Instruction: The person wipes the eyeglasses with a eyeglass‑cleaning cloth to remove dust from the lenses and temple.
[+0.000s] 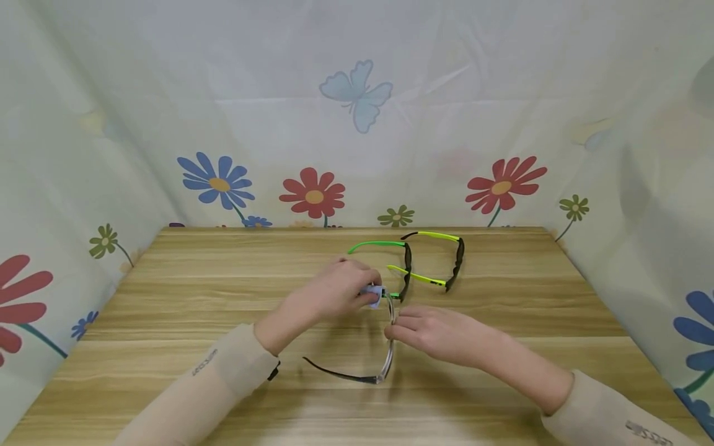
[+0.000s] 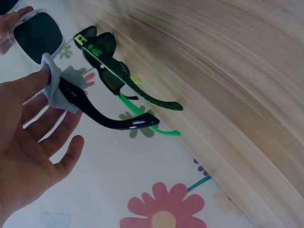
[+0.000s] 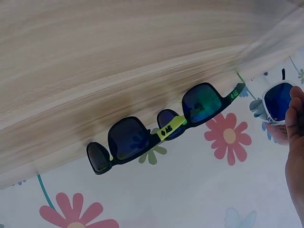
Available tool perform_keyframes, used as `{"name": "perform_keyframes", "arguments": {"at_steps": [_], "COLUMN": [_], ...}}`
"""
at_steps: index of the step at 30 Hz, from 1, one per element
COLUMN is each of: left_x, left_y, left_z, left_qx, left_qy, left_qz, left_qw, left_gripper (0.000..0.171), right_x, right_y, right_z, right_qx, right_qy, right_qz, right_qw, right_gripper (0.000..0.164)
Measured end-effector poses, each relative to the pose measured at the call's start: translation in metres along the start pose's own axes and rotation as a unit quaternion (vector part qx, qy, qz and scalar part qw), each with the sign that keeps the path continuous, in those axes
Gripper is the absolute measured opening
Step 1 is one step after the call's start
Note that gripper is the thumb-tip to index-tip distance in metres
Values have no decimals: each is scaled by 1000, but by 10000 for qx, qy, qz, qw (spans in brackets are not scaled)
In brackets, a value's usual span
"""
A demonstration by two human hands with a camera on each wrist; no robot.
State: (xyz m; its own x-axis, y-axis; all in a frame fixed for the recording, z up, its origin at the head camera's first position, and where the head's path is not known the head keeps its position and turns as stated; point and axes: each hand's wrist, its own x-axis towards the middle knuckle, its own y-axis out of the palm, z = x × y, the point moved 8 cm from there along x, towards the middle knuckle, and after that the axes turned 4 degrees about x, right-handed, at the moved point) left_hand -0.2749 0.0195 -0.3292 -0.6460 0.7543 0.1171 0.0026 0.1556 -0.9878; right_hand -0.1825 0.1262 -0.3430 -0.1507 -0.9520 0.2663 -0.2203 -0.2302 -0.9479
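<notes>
Clear-framed sunglasses with dark lenses and black temples are held above the table between both hands. My left hand pinches a light blue cloth folded around one temple near its hinge. In the left wrist view, the black temple sticks out past the cloth, and the other left fingers are spread loosely. My right hand grips the front of the frame near its middle. One blue-tinted lens shows beside the right fingers in the right wrist view.
Just beyond the hands, sunglasses with green temples lie unfolded on the wooden table. Behind them to the right are sunglasses with yellow temples, a yellow temple reaching toward the green pair. A flower-printed cloth hangs around the table.
</notes>
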Motion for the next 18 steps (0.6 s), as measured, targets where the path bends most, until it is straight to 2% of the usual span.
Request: {"name": "perform_keyframes", "arguments": {"at_steps": [5, 18], "left_x": [1, -4], "left_y": [2, 4], "left_z": [-3, 5], "left_qx": [158, 136], "left_qy": [-36, -139], "left_qz": [42, 147], "left_qw": [9999, 9997], "left_gripper": [12, 12], "right_x": [3, 5], "right_y": [0, -7], "right_z": [2, 0], "right_qx": [10, -134], "right_qy": [-1, -5], "right_qz": [114, 170], "right_qw": [9999, 9998], "right_gripper": [32, 32]}}
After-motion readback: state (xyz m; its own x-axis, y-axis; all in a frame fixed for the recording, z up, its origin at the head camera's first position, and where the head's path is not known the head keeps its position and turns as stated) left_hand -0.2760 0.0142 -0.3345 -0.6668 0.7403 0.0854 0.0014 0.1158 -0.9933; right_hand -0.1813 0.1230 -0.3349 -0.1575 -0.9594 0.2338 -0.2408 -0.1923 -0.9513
